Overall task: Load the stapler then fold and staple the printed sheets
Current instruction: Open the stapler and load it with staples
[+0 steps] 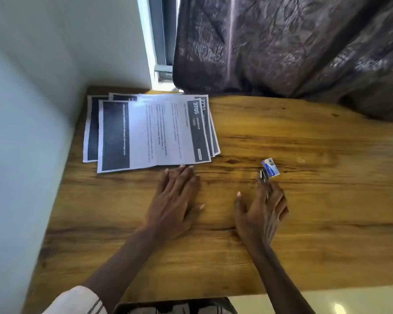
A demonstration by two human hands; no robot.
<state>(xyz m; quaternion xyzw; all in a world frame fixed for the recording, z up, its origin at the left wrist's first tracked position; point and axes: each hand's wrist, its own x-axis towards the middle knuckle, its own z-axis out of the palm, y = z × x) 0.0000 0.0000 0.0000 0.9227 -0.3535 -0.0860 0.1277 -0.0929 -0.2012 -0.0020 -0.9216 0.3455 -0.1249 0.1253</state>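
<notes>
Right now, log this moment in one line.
left hand flat on table; right hand on stapler, grip unclear; staple box beside it; printed sheets flat

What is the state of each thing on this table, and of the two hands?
printed sheets: unfolded, flat, in a loosely fanned pile.
stapler: lying on the table, mostly under the right hand.
staple box: lying on the table beside the stapler's tip.
left hand: flat on the table, fingers straight, fingertips at the sheets' near edge.
right hand: fingers over the stapler; grip unclear.
</notes>
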